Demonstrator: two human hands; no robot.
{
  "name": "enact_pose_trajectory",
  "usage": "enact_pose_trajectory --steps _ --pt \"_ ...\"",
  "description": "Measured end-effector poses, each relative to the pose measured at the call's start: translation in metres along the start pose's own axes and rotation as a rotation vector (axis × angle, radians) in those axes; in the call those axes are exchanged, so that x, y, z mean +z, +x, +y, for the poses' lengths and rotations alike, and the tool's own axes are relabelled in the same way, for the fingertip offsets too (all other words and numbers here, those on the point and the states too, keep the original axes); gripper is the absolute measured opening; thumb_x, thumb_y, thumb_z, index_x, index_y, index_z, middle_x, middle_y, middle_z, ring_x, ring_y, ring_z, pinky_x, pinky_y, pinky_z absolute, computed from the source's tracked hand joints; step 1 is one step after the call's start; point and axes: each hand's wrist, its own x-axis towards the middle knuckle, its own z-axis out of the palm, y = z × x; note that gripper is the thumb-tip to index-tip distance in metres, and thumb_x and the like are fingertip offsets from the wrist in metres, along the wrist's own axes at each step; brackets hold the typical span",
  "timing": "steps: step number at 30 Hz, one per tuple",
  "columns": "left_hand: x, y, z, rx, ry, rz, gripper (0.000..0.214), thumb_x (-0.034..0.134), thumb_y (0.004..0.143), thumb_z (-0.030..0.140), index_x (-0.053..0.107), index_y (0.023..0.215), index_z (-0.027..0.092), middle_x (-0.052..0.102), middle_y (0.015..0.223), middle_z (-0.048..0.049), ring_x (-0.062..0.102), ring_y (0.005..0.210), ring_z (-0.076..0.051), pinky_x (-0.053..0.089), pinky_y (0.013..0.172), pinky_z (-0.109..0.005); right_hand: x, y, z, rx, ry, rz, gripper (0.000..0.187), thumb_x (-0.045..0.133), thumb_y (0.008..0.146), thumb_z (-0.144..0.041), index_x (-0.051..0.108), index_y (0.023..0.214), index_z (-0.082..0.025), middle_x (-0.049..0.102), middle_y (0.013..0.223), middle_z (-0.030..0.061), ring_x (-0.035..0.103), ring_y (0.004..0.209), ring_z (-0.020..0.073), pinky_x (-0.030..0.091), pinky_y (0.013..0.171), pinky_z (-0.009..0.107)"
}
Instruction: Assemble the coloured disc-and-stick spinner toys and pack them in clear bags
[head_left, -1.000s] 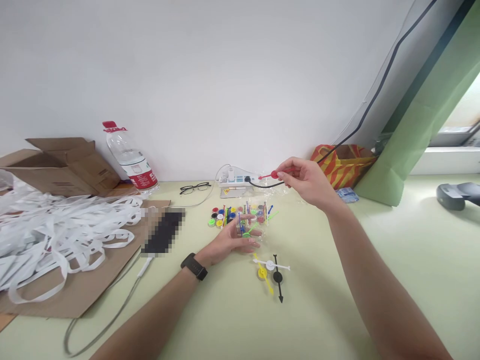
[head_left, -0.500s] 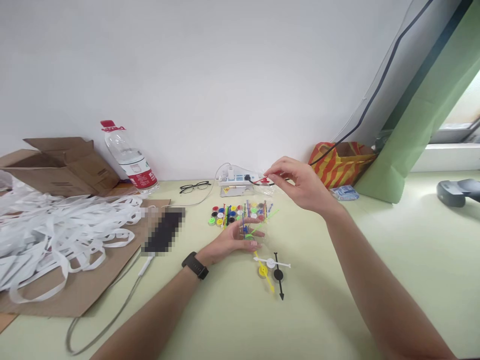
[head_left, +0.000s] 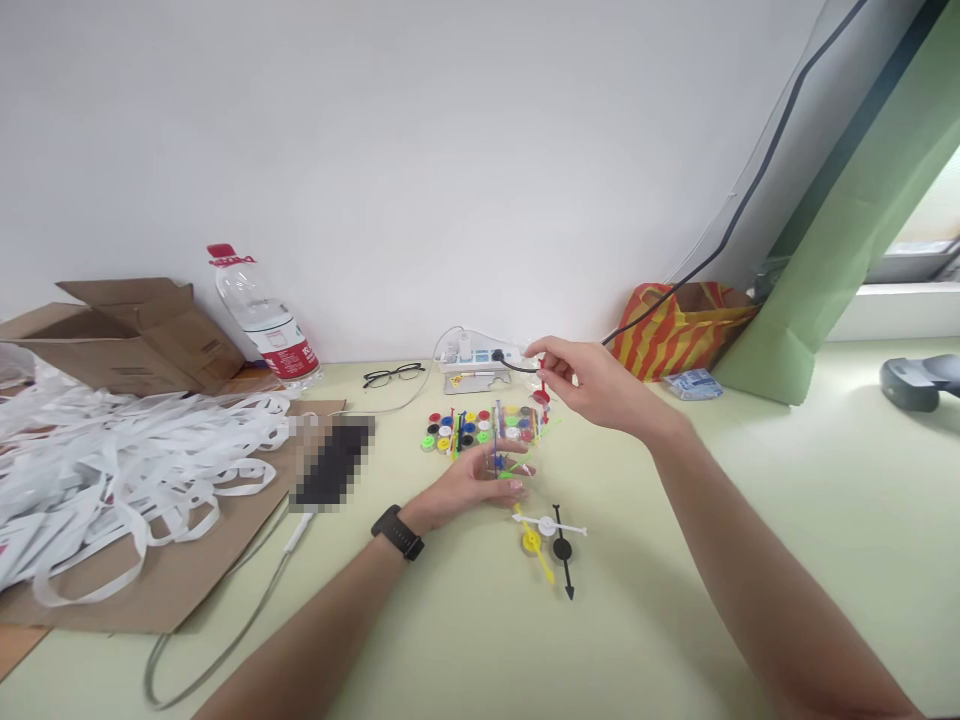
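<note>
My right hand (head_left: 589,385) pinches a red arrow spinner (head_left: 541,397) by its thin arrow, with the round base hanging below the fingertips. My left hand (head_left: 480,475), fingers curled, is around a blue arrow spinner (head_left: 498,462) and a green one (head_left: 507,474). The blue arrow crosses in front of the index finger, and the thumb partly covers the green disc. Close in front of this hand lie a yellow spinner (head_left: 532,541), a white spinner (head_left: 547,526) and a black spinner (head_left: 562,549), their arrows crossing or close together.
Beyond my left hand are rows of coloured discs (head_left: 445,430) and arrows. A power strip (head_left: 480,358) stands by the wall with glasses (head_left: 394,375) to its left. White straps (head_left: 150,470), a bottle (head_left: 277,330) and a cardboard box (head_left: 142,335) are at left, a striped bag (head_left: 660,330) at right.
My right hand has come slightly lower, and the red spinner now hangs with its disc in plain sight. My left hand keeps its place around the blue and green spinners. The view has shifted slightly.
</note>
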Motion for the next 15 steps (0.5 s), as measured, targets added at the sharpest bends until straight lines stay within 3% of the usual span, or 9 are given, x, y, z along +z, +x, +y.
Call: enact_pose_trajectory --steps 5,10,15 --pt "0.0023 0.0 -0.0001 -0.003 0.007 0.023 0.062 0.083 0.08 0.037 0.058 0.135 0.023 0.068 0.131 -0.0169 0.073 0.105 -0.027 0.059 0.092 -0.043 0.0047 -0.0003 0.0016 0.028 -0.056 -0.073 0.008 0.052 0.091 -0.021 0.059 0.093 -0.023 0.061 0.07 -0.0008 0.053 0.063 0.0156 0.039 0.059 0.027" --pt "0.0034 -0.0006 0.001 -0.014 0.037 0.039 0.062 0.081 0.083 0.038 0.055 0.138 0.024 0.066 0.135 -0.0163 0.071 0.111 -0.028 0.059 0.094 -0.045 0.0068 -0.0001 0.0026 0.038 -0.134 -0.077 0.01 0.051 0.086 -0.015 0.059 0.083 -0.021 0.057 0.067 -0.0019 0.046 0.059 0.0132 0.033 0.055 0.026" --pt "0.0038 -0.0006 0.001 -0.02 0.052 0.027 0.063 0.08 0.084 0.038 0.053 0.139 0.025 0.065 0.137 -0.016 0.071 0.112 -0.029 0.059 0.094 -0.045 0.0086 0.0013 0.0067 0.034 -0.061 -0.024 0.011 0.051 0.081 -0.014 0.06 0.08 -0.02 0.057 0.065 -0.002 0.046 0.059 0.0129 0.035 0.056 0.025"
